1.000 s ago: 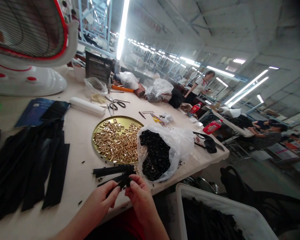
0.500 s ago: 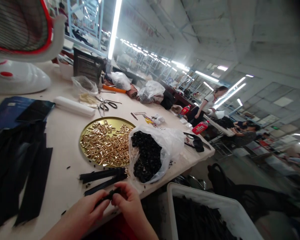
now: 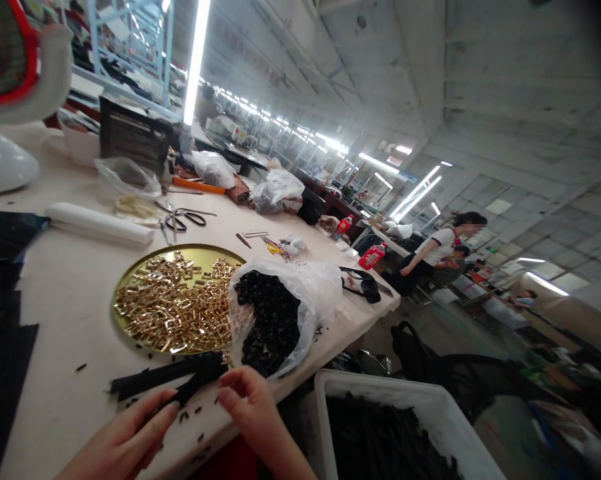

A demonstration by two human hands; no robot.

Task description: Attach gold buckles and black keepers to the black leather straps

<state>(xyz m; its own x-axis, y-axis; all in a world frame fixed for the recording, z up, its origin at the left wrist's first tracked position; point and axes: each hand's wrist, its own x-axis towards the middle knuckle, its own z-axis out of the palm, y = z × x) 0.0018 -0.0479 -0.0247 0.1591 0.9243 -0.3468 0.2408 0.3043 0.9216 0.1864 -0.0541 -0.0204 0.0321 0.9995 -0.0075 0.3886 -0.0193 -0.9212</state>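
My left hand (image 3: pixel 135 430) is closed, thumb against fingers, on a dark strap (image 3: pixel 179 400). The strap's far part blends with black strips (image 3: pixel 155 375) lying on the table. My right hand (image 3: pixel 253 403) is a short way to the right, thumb and forefinger drawn together. Whatever is in that pinch, if anything, is too small to tell. Just beyond it, a clear plastic bag (image 3: pixel 316 293) gapes around small black pieces (image 3: pixel 267 320). Left of the bag, a round gold tray (image 3: pixel 125 277) bears a heap of small gold metal buckles (image 3: pixel 180 313).
Right of the table edge stands a white bin (image 3: pixel 325 427) of black strips. Scissors (image 3: pixel 183 217), a white roll (image 3: pixel 100 223) and yellow-handled pliers (image 3: pixel 275 248) lie farther back. Dark fabric (image 3: pixel 5 360) and a fan (image 3: pixel 10 160) are at the left. A person (image 3: pixel 440 247) stands beyond the table.
My hands were together at the small dark strap; now they are apart, the left one lower left. The view has turned right, so the table's things appear farther left.
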